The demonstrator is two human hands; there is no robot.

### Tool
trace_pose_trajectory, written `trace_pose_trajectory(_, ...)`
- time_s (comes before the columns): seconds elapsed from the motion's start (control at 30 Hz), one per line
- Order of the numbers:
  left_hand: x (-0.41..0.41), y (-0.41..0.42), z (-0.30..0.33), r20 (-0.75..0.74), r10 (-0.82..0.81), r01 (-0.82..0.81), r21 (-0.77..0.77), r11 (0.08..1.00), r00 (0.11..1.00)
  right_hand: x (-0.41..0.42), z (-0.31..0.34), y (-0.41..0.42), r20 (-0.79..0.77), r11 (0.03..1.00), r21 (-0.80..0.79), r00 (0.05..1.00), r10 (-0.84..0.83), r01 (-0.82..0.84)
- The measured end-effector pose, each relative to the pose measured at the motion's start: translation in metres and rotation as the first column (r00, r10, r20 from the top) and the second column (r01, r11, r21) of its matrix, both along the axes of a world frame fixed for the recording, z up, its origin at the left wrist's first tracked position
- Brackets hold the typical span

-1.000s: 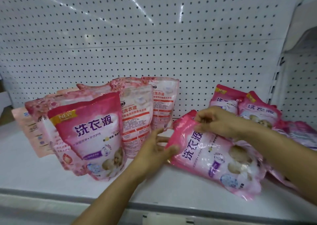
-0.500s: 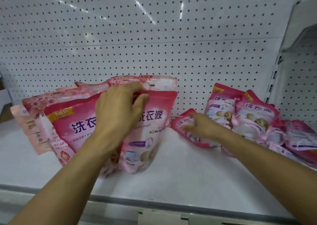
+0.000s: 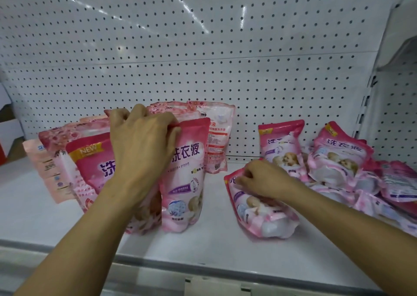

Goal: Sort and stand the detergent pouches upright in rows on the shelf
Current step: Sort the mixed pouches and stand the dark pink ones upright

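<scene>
Several pink detergent pouches stand in a cluster at the left of the white shelf (image 3: 214, 246). My left hand (image 3: 142, 146) grips the top edge of the front upright pink pouch (image 3: 185, 183), next to another pink pouch marked NEW (image 3: 90, 160). Paler pink-and-white pouches (image 3: 217, 142) stand behind them against the back panel. My right hand (image 3: 264, 178) pinches the top of a pink pouch (image 3: 259, 212) that lies tilted on the shelf at centre right. More pink pouches (image 3: 338, 160) lean and lie in a loose heap at the right.
A white pegboard back panel (image 3: 203, 58) rises behind the shelf. A slotted upright post (image 3: 370, 92) borders the right side, with another shelf bay beyond it. The shelf's front rail (image 3: 203, 280) runs along the bottom.
My left hand stood the pink pouch upright beside the NEW pouch and keeps hold of its top. My right hand drew another pouch from the right heap toward the shelf's middle.
</scene>
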State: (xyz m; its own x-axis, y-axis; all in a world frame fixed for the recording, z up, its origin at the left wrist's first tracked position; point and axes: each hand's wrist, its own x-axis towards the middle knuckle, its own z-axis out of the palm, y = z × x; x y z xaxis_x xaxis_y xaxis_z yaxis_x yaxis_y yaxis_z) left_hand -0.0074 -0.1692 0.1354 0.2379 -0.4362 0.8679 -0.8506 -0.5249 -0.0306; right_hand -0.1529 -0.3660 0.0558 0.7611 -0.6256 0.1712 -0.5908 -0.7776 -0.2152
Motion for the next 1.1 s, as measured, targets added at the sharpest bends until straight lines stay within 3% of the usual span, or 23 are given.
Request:
trace_pose_trajectory(0.13, 0.001, 0.006, -0.001, -0.017, 0.02, -0.02, 0.009, 1.0, 1.0, 0.008, -0.003, -0.01, -0.03, 0.969, -0.127, 0.976, -0.216, 0.211)
trace_pose_trajectory(0.23, 0.005, 0.012, -0.002, -0.034, 0.021, -0.02, 0.018, 1.0, 0.999, 0.019, 0.007, -0.012, -0.128, 0.968, -0.142, 0.966, -0.226, 0.207)
trace_pose_trajectory(0.43, 0.008, 0.023, -0.004, -0.033, 0.015, -0.014, 0.013, 1.0, 0.999, 0.032, 0.026, -0.025, -0.316, 0.98, 0.048, 0.933, -0.17, 0.195)
trace_pose_trajectory(0.53, 0.01, 0.028, -0.004, -0.055, -0.005, 0.006, 0.015, 1.0, 0.998, 0.028, 0.039, -0.027, -0.18, 0.96, 0.232, 0.977, -0.116, 0.157)
trace_pose_trajectory(0.63, 0.012, 0.029, -0.005, -0.077, -0.026, 0.027, 0.012, 1.0, 0.997, 0.005, 0.083, -0.01, 0.206, 0.893, 0.449, 0.973, -0.102, -0.001)
trace_pose_trajectory(0.7, 0.012, 0.027, -0.005, -0.093, -0.024, 0.025, 0.006, 1.0, 0.995, -0.011, 0.112, 0.009, 0.461, 0.892, 0.43, 0.883, -0.085, -0.138)
trace_pose_trajectory(0.77, 0.011, 0.024, -0.004, -0.111, -0.017, 0.017, -0.001, 1.0, 0.994, -0.015, 0.129, 0.02, 0.593, 0.912, 0.352, 0.804, -0.042, -0.212)
trace_pose_trajectory(0.93, 0.009, 0.023, -0.003, -0.15, 0.001, -0.002, -0.007, 1.0, 0.989, 0.007, 0.113, 0.021, 0.609, 0.949, 0.27, 0.792, -0.036, -0.164)
trace_pose_trajectory(1.1, 0.009, 0.024, -0.002, -0.15, 0.013, -0.012, 0.008, 1.0, 0.989, 0.028, 0.112, 0.024, 0.517, 0.968, 0.201, 0.856, 0.028, -0.153)
